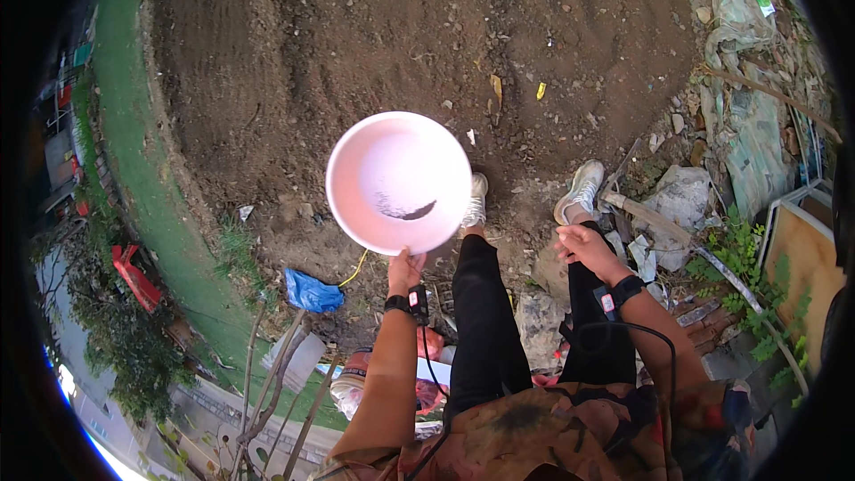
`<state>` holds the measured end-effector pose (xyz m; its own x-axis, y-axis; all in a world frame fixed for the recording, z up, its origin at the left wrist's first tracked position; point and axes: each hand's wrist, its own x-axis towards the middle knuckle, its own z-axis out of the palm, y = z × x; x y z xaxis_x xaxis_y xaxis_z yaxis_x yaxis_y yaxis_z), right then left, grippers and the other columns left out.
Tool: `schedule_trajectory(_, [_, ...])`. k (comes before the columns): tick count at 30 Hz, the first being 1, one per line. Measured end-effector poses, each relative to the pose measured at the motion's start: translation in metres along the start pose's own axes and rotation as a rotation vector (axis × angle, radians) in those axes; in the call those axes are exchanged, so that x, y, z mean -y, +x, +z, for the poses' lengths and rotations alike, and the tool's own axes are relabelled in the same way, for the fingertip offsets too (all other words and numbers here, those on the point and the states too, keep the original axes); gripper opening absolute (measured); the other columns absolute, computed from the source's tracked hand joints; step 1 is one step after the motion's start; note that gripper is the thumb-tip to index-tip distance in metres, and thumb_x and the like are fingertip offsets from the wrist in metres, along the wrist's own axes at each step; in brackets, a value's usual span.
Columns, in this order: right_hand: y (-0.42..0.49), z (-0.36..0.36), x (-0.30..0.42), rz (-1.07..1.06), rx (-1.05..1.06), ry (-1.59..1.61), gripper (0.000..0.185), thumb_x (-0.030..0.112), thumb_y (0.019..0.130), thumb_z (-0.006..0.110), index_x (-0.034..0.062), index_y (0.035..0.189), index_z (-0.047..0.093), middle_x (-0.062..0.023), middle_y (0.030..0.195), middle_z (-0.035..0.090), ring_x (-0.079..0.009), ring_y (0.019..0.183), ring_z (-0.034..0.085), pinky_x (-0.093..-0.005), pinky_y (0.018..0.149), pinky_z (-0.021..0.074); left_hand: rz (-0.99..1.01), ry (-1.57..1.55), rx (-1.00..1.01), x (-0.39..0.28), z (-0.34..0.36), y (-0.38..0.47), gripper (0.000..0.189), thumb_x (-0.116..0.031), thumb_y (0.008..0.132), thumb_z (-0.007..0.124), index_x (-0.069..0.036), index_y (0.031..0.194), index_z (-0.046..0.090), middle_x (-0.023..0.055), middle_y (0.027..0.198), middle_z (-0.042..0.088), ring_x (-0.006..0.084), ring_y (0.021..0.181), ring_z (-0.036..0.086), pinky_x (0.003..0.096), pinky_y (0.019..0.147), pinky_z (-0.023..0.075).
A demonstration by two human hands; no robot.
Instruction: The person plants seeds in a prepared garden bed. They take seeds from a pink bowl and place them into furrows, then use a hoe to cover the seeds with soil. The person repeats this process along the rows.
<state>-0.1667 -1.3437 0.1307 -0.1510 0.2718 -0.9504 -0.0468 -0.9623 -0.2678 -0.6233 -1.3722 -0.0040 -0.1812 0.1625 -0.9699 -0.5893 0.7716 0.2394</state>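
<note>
My left hand [406, 270] grips the near rim of a round pink plastic basin [347, 197], with the thumb over the edge. A small heap of dark, fine grains [419, 212] lies on the basin's bottom, towards the near side. The basin is held above bare soil [401, 67], in front of my left shoe. My right hand [586, 248] is apart from the basin, over my right leg near the shoe; its fingers are loosely curled and nothing shows in them. Both wrists wear black straps with small devices.
A long-handled tool [648, 216] lies by large stones [680, 194] at right, near a framed board [801, 260] and plastic sheeting [755, 153]. A blue plastic bag [314, 292] lies at left. Bare branches [277, 374] rise at lower left beside a green strip [160, 200].
</note>
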Motion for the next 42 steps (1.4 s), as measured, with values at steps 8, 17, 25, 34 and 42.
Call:
schedule_trajectory(8, [-0.002, -0.173, -0.140, 0.169, -0.514, -0.185, 0.039, 0.028, 0.091, 0.062, 0.0008, 0.119, 0.056, -0.0103, 0.097, 0.066, -0.0221, 0.081, 0.065, -0.0326, 0.073, 0.0535, 0.049, -0.327, -0.173, -0.038, 0.023, 0.148, 0.022, -0.011, 0.099, 0.045, 0.001, 0.114, 0.055, 0.0141, 0.115, 0.066, 0.0281, 0.109, 0.063, 0.0420, 0.092, 0.0565])
schedule_trajectory(17, [-0.041, -0.285, -0.173, 0.096, -0.968, -1.315, 0.050, 0.006, 0.075, 0.066, 0.0016, 0.123, 0.052, -0.0171, 0.128, 0.051, -0.0352, 0.122, 0.045, -0.0448, 0.105, 0.0359, -0.155, -0.009, -0.029, -0.043, 0.092, 0.074, 0.051, -0.029, 0.102, 0.044, -0.001, 0.142, 0.028, 0.0199, 0.142, 0.046, 0.0330, 0.126, 0.052, 0.0434, 0.103, 0.0479])
schedule_trajectory(25, [0.012, -0.352, -0.186, 0.655, -0.923, -1.388, 0.019, 0.018, 0.091, 0.053, 0.0118, 0.107, 0.059, -0.0053, 0.110, 0.058, -0.0261, 0.109, 0.054, -0.0453, 0.094, 0.0421, -0.355, 0.357, 0.122, -0.001, 0.092, -0.025, 0.037, -0.027, 0.101, 0.048, -0.012, 0.135, 0.045, 0.0154, 0.132, 0.056, 0.0288, 0.117, 0.058, 0.0425, 0.099, 0.0492])
schedule_trajectory(34, [0.029, -0.389, -0.217, 0.581, -0.881, -1.579, 0.015, 0.020, 0.090, 0.054, 0.0151, 0.093, 0.067, -0.0085, 0.108, 0.060, -0.0260, 0.105, 0.055, -0.0421, 0.083, 0.0451, -0.357, 0.536, 0.106, 0.018, 0.084, -0.084, 0.039, -0.031, 0.099, 0.051, -0.014, 0.135, 0.045, 0.0119, 0.130, 0.057, 0.0250, 0.117, 0.058, 0.0374, 0.096, 0.0491])
schedule_trajectory(42, [-0.006, -0.360, -0.204, 0.136, -0.866, -1.636, 0.012, 0.015, 0.083, 0.058, 0.0094, 0.093, 0.061, -0.0082, 0.085, 0.063, -0.0261, 0.079, 0.066, -0.0411, 0.066, 0.0509, -0.289, 0.559, 0.114, 0.025, 0.101, -0.140, 0.040, -0.029, 0.099, 0.051, -0.011, 0.135, 0.045, 0.0098, 0.119, 0.062, 0.0258, 0.107, 0.063, 0.0408, 0.092, 0.0510])
